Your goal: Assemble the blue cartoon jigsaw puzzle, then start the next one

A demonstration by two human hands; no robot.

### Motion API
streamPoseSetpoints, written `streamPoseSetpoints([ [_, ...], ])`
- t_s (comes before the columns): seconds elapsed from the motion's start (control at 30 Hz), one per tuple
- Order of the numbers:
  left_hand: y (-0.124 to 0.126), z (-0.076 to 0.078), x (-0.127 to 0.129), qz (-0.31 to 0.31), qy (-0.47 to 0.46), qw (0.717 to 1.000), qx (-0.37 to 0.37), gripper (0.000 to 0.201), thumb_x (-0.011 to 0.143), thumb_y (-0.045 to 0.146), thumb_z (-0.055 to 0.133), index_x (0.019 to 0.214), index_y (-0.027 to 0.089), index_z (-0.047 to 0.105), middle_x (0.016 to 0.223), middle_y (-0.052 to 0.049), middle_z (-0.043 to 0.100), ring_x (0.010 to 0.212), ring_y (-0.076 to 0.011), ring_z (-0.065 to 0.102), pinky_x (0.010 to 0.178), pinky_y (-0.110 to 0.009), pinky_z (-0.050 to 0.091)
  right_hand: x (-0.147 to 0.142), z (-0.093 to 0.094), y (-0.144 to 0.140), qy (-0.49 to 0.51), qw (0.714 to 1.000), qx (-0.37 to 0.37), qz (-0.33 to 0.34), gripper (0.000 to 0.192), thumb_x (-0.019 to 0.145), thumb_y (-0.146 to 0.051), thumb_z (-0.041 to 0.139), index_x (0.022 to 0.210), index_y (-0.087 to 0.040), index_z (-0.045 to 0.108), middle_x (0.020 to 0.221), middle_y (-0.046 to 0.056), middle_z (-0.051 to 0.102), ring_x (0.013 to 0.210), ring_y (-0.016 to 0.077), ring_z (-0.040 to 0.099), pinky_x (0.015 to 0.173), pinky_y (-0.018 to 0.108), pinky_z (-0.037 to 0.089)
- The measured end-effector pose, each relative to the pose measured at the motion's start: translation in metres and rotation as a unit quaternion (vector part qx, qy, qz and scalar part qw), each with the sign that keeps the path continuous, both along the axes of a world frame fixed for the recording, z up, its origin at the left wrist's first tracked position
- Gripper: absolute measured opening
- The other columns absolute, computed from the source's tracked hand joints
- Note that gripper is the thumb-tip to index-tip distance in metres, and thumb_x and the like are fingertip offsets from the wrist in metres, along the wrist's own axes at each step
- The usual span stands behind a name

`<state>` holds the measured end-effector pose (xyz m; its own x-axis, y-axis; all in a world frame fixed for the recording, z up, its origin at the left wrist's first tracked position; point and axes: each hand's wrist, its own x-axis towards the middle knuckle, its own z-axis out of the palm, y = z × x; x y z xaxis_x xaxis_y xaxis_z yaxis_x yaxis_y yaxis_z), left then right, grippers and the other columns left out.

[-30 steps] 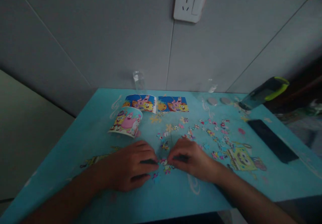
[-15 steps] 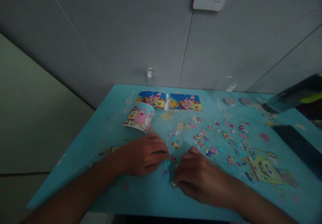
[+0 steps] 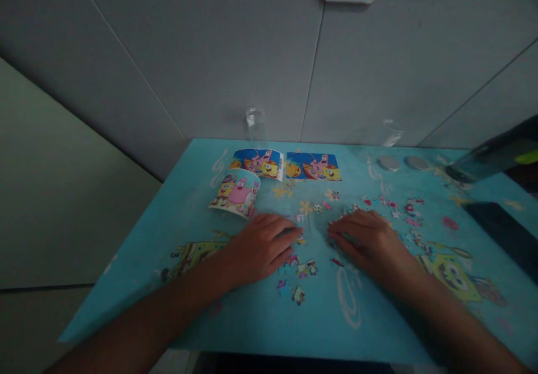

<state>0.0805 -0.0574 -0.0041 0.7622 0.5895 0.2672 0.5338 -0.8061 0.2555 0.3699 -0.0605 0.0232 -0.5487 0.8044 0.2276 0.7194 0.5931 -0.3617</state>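
My left hand (image 3: 264, 245) rests low over the table, fingers partly stretched and apart, with no piece visible in it. Its fingertips reach the edge of some puzzle pieces. My right hand (image 3: 370, 239) lies over the loose pile, its fingers and thumb drawn together at the tips; whatever they pinch is hidden. Between and below the hands is a small group of jigsaw puzzle pieces (image 3: 306, 268), with one single piece (image 3: 298, 295) nearest me. A red sliver of a piece (image 3: 337, 262) lies just below my right fingertips. More loose pieces (image 3: 409, 211) are scattered beyond my right hand.
Behind my left hand stands a curved cartoon card (image 3: 237, 193). Two blue picture cards (image 3: 257, 162) (image 3: 314, 167) lie farther back. Two round grey lids (image 3: 389, 163) (image 3: 416, 163), a bottle (image 3: 491, 158) and a dark flat object (image 3: 504, 236) are at right. Clear containers (image 3: 255, 124) stand along the wall.
My right hand has moved away and to the right, from the near group onto the scattered pieces. My left hand has shifted slightly right and farther away. The near group is now uncovered.
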Motion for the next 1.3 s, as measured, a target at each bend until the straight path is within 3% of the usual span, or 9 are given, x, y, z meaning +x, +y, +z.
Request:
streamPoseSetpoints([
  [0.17,-0.002,-0.002,-0.002,-0.014,-0.009,1.000,-0.007,0.035,0.102,0.025,0.054,0.136,0.021,0.060,0.127,-0.012,0.062,0.118,-0.0272,0.057,0.100,-0.050,0.048,0.018,0.008,0.007,0.056,0.995,-0.080,-0.026,0.017,0.099,-0.030,0.061,0.105,-0.026,0.076,0.098,0.004,0.076,0.089,0.0205,0.069,0.085,0.037,0.054],
  [0.37,-0.002,0.000,-0.006,-0.013,-0.028,0.999,0.016,0.025,0.100,0.018,0.055,0.121,0.021,0.068,0.123,-0.010,0.064,0.114,-0.0256,0.058,0.099,-0.048,0.047,0.029,0.012,-0.001,0.004,0.975,-0.213,0.057,0.008,0.092,-0.028,0.070,0.097,-0.029,0.076,0.092,-0.001,0.075,0.082,0.0168,0.069,0.075,0.029,0.053],
  [0.73,0.003,-0.008,-0.003,0.033,-0.050,0.998,0.019,0.012,0.099,0.026,0.063,0.102,0.019,0.072,0.112,-0.006,0.068,0.105,-0.0228,0.060,0.096,-0.046,0.045,0.014,0.004,-0.015,-0.001,0.978,-0.202,0.056,0.008,0.091,-0.023,0.072,0.098,-0.028,0.071,0.097,0.000,0.071,0.095,0.0185,0.067,0.085,0.033,0.052],
  [1.07,0.004,-0.007,-0.002,0.041,-0.059,0.997,-0.040,0.011,0.101,0.027,0.061,0.096,0.019,0.065,0.102,-0.004,0.068,0.099,-0.0201,0.060,0.097,-0.043,0.041,0.011,-0.002,-0.017,0.042,0.971,-0.209,0.108,0.013,0.096,-0.018,0.062,0.101,-0.028,0.069,0.105,0.002,0.068,0.102,0.0192,0.065,0.091,0.035,0.052],
  [1.3,0.006,-0.008,-0.010,0.078,-0.102,0.992,-0.009,0.009,0.103,0.024,0.055,0.100,0.018,0.062,0.095,-0.003,0.067,0.090,-0.0182,0.061,0.088,-0.037,0.047,0.001,0.001,-0.020,0.042,0.962,-0.242,0.121,0.015,0.097,-0.018,0.062,0.104,-0.029,0.070,0.101,0.000,0.069,0.096,0.0164,0.065,0.089,0.032,0.052],
])
